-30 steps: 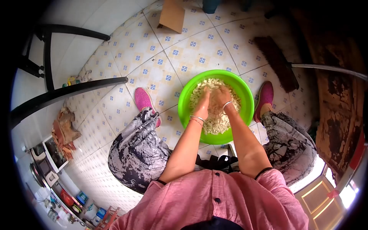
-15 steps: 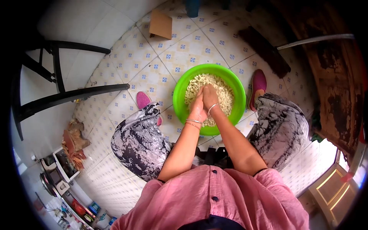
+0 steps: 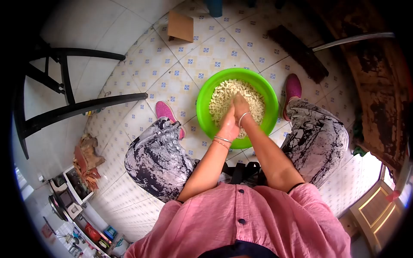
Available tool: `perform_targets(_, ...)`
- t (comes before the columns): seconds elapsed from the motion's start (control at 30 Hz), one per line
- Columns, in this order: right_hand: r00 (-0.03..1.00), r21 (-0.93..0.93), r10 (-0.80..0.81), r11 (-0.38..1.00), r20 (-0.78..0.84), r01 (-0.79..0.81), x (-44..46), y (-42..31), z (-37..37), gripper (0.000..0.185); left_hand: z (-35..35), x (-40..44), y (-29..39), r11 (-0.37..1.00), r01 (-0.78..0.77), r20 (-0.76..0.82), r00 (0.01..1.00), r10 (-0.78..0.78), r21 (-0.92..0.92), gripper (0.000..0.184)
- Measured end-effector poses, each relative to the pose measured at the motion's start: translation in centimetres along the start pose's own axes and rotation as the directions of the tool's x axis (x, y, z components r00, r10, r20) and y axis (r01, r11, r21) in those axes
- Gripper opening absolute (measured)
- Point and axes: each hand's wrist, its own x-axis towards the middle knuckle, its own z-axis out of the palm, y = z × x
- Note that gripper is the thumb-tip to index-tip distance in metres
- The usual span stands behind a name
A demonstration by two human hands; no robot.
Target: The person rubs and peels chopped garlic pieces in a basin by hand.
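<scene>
A bright green round basin [image 3: 272, 107] stands on the tiled floor between my feet. Small pale chopped pieces [image 3: 223, 92] cover its bottom. Over them, near the basin's middle, my left hand [image 3: 230, 122] and my right hand [image 3: 241, 106] are pressed together, palm against palm, with their fingers pointing away from me. Whatever lies between the palms is hidden. Both wrists carry thin bangles.
A brush with a long handle [image 3: 299, 53] lies at the upper right beside worn brown wood [image 3: 370, 86]. Black metal legs [image 3: 86, 105] reach in from the left. A cardboard piece [image 3: 180, 26] is at the top. My pink shoes [image 3: 294, 88] flank the basin.
My hands were apart in the pieces a second ago; they have come together over them. Since the middle frame they remain joined, with the right hand shifted slightly. The camera view has moved a little.
</scene>
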Motion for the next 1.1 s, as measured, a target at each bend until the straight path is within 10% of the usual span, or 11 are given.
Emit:
perform_targets(0.1,0.964,-0.378,-0.230,0.887,0.134,0.264,0.6,2.0,0.3,0.051,-1.4,0.9,0.8,0.997,0.056,0.011,0.998,-0.055,-0.049,0.041)
perform_targets(0.5,0.932,-0.408,-0.360,0.846,0.038,0.344,3.5,1.6,-0.4,0.044,-2.5,1.4,0.2,0.984,0.177,0.008,0.984,-0.177,-0.031,0.051)
perform_targets(0.57,0.900,-0.478,-0.434,0.797,-0.029,0.369,6.5,1.7,-2.1,0.045,-3.9,2.6,-0.2,0.978,-0.007,0.017,1.000,0.003,0.210,0.054)
perform_targets(0.77,0.995,-0.518,-0.088,0.854,-0.039,0.055,8.4,-0.2,-4.5,0.052,0.1,0.8,5.1,0.834,-0.099,-0.191,0.953,0.237,0.543,0.053)
perform_targets(1.1,0.998,-0.478,-0.059,0.876,0.028,0.065,8.0,-1.5,-3.2,0.057,-2.0,7.4,5.5,0.709,-0.040,-0.180,0.956,0.232,0.704,0.055)
